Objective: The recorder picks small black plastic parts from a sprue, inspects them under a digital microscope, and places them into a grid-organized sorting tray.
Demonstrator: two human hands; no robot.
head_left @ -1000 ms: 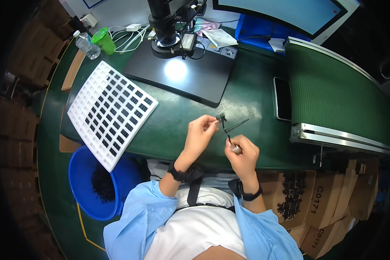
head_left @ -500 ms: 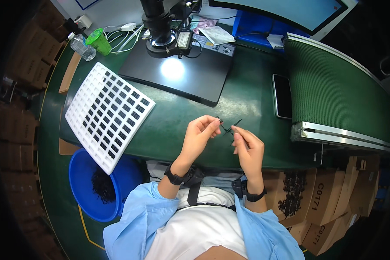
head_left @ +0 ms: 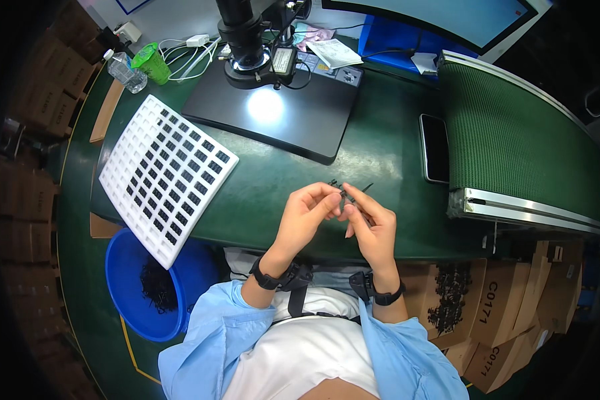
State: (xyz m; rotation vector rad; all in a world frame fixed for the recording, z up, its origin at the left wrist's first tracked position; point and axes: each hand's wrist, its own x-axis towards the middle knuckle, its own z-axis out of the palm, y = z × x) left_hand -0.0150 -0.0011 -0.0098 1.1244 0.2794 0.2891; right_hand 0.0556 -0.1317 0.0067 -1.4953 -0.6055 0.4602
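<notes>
Over the green work table (head_left: pixel 280 230), both hands meet at a thin, branched black plastic piece (head_left: pixel 344 194). My left hand (head_left: pixel 310 212) pinches its left end between thumb and fingers. My right hand (head_left: pixel 372 223) grips it from the other side, fingertips nearly touching the left ones. One dark thin tip pokes out beyond the right fingers, and small knobs show above the left fingertips. Much of the piece is hidden by the fingers. To the left lies a white tray (head_left: pixel 132 175), many of its pockets filled with small black parts (head_left: pixel 180 165).
A blue bin (head_left: pixel 203 267) with black scraps stands below the tray. Behind my hands, a microscope (head_left: pixel 243 40) lights a black base plate (head_left: pixel 300 127). A phone (head_left: pixel 435 148) lies beside a green conveyor belt (head_left: pixel 513 127). Cardboard boxes (head_left: pixel 507 293), one holding black parts, stand lower right.
My right hand has moved left and slightly up, closing in on my left hand around the black piece. Less of the piece shows between the hands.
</notes>
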